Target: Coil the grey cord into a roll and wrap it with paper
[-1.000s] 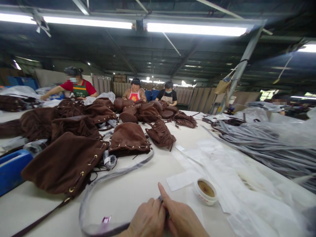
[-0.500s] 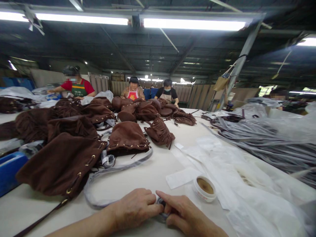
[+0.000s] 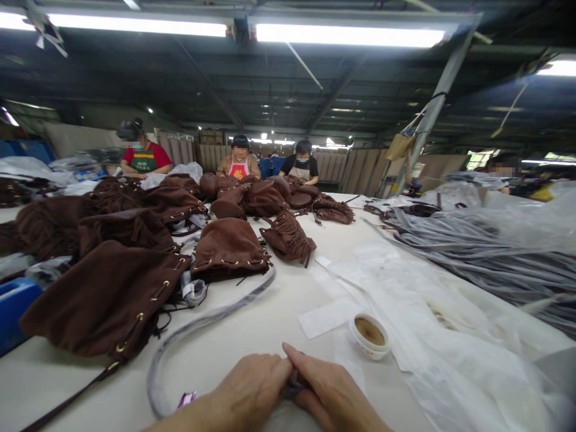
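At the table's near edge my left hand (image 3: pixel 258 384) and my right hand (image 3: pixel 326 387) meet, fingers closed. Between them is a small dark part with clear plastic, seemingly the end of the plastic-wrapped strap (image 3: pixel 168 345); the fingers hide most of it. That strap curves from beside a brown drawstring bag (image 3: pixel 231 243) round to my left forearm, which covers the rest. Just beyond my right hand stands a round white tub (image 3: pixel 369 345) with a brown surface inside. A small purple-and-white piece (image 3: pixel 186 399) lies against my left forearm.
A larger brown bag (image 3: pixel 103 294) lies at left, beside a blue object (image 3: pixel 18 312). More brown fringed bags pile up behind. White plastic sheets (image 3: pixel 432 324) and a heap of grey wrapped straps (image 3: pixel 477 252) cover the right side. Several co-workers (image 3: pixel 146 159) are across the table.
My hands have drawn closer together, my right index finger now resting against the left hand. The strap's loop has shifted nearer, and the purple-and-white piece has come into sight. The view has tilted slightly.
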`<state>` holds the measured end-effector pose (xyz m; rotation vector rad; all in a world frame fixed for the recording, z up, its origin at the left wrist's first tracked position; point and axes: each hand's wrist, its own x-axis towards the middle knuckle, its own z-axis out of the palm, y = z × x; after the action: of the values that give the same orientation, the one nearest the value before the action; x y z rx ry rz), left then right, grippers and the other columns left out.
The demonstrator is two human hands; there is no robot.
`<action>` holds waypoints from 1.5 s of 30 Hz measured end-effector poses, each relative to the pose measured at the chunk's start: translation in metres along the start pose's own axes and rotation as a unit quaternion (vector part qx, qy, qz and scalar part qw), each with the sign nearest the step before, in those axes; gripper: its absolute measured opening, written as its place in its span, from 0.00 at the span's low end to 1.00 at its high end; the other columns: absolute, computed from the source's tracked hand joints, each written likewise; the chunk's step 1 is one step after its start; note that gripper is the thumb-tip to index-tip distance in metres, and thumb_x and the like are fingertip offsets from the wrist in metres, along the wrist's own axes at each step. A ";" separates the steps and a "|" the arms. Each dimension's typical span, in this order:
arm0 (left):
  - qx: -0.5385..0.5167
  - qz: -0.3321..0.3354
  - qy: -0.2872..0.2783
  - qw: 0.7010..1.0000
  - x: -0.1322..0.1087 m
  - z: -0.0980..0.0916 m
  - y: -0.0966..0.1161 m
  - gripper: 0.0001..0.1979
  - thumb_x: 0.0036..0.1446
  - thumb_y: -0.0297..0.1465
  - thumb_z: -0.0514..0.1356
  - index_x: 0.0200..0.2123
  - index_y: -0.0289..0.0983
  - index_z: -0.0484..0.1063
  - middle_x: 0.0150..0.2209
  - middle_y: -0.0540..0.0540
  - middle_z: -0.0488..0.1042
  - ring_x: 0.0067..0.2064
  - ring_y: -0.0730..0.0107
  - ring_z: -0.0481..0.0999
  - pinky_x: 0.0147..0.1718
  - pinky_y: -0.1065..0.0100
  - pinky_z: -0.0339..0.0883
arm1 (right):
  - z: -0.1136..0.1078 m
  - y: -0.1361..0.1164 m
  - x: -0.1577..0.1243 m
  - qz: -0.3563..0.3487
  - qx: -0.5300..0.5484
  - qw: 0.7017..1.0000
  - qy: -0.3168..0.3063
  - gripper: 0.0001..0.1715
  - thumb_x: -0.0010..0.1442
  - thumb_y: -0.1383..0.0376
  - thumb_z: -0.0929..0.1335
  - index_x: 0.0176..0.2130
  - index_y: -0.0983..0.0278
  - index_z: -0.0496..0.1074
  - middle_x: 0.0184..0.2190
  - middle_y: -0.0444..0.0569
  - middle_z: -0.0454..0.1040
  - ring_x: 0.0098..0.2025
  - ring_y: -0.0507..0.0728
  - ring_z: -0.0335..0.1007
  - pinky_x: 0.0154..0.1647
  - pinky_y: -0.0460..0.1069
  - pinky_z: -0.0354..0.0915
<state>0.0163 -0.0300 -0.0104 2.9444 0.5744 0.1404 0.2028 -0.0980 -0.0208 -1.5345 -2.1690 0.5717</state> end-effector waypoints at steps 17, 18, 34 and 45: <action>0.044 0.021 0.057 0.997 0.003 0.015 0.003 0.08 0.60 0.26 0.58 0.43 0.38 0.65 0.35 0.48 0.74 0.33 0.65 0.73 0.30 0.69 0.67 | 0.005 0.009 -0.001 -0.035 -0.009 0.999 0.002 0.46 0.50 0.75 0.62 0.67 0.64 0.52 0.45 0.55 0.78 0.44 0.62 0.75 0.47 0.53 0.69; 0.042 0.030 0.042 0.998 0.001 0.007 -0.002 0.08 0.60 0.27 0.58 0.43 0.40 0.65 0.35 0.50 0.73 0.32 0.66 0.73 0.30 0.70 0.67 | -0.001 0.010 -0.002 -0.050 0.028 0.998 -0.002 0.45 0.50 0.74 0.63 0.66 0.63 0.54 0.46 0.52 0.78 0.45 0.60 0.74 0.49 0.51 0.68; 0.040 0.028 0.031 0.998 0.006 0.007 -0.008 0.08 0.59 0.30 0.61 0.41 0.41 0.65 0.37 0.52 0.75 0.34 0.66 0.76 0.29 0.70 0.66 | -0.014 0.013 0.001 -0.049 0.064 0.997 -0.021 0.43 0.49 0.73 0.65 0.63 0.56 0.60 0.47 0.48 0.77 0.47 0.59 0.73 0.50 0.50 0.66; 0.096 -0.013 0.049 0.994 0.010 0.029 0.004 0.05 0.60 0.26 0.59 0.39 0.37 0.66 0.33 0.48 0.75 0.31 0.63 0.74 0.26 0.68 0.64 | 0.002 0.012 0.005 -0.019 0.002 1.000 -0.018 0.44 0.50 0.75 0.62 0.66 0.64 0.55 0.48 0.56 0.77 0.47 0.62 0.74 0.49 0.52 0.68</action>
<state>0.0307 -0.0330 -0.0374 3.1277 0.6765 0.2400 0.2098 -0.0894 -0.0285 -1.4884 -2.2191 0.5949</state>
